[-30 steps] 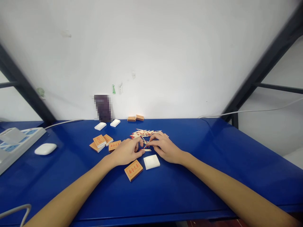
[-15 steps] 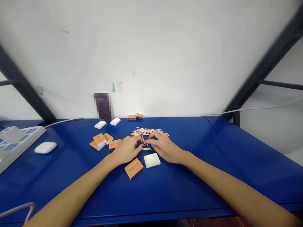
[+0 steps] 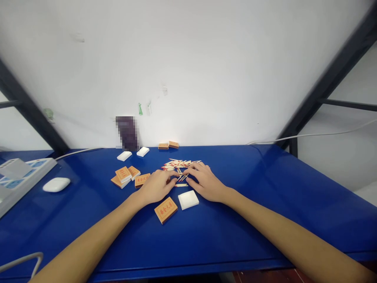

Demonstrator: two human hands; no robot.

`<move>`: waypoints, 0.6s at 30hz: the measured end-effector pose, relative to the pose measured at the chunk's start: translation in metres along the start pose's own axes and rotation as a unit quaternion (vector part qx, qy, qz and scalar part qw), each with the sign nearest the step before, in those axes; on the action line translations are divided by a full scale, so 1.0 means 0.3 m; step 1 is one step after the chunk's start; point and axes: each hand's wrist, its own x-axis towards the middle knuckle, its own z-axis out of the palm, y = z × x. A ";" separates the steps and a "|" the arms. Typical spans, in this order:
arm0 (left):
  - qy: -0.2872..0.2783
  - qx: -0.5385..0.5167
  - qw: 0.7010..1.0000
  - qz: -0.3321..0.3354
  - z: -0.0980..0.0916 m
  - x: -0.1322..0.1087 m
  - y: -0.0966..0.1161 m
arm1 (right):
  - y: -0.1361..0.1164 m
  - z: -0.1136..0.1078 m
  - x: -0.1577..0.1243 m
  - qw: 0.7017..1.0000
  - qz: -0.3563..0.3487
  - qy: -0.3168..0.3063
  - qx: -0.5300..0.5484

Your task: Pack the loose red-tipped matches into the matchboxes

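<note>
A heap of red-tipped matches (image 3: 179,164) lies in the middle of the blue table. My left hand (image 3: 156,186) rests at its near left side, thumb and index finger apart, close to a few loose matches (image 3: 182,177). From the other side my right hand (image 3: 207,184) reaches the same loose matches, its fingers curved and spread; whether the fingertips touch them I cannot tell. Just below the hands sit a white matchbox tray (image 3: 188,200) and an orange matchbox cover (image 3: 166,210) with red lettering.
Several orange matchboxes (image 3: 123,173) are piled left of my left hand. Two white trays (image 3: 124,156) and two more matchboxes (image 3: 163,146) stand by the wall. A white earphone case (image 3: 56,184) and a power strip (image 3: 26,179) lie far left.
My fingertips have drawn apart, and the loose matches between them now show more plainly. A match that stood tilted at my left fingertips lies lower among the others.
</note>
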 end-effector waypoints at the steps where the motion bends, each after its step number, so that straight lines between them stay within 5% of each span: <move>1: -0.001 0.001 1.000 0.002 -0.001 0.000 0.002 | 0.001 0.001 0.000 1.000 0.003 0.001 0.000; 11: 0.001 -0.015 1.000 0.022 -0.006 0.007 -0.009 | 0.004 -0.001 -0.002 0.999 -0.038 0.004 0.032; 18: 0.001 -0.044 0.999 -0.024 -0.010 0.006 -0.009 | 0.009 0.008 -0.001 0.999 -0.010 0.017 0.031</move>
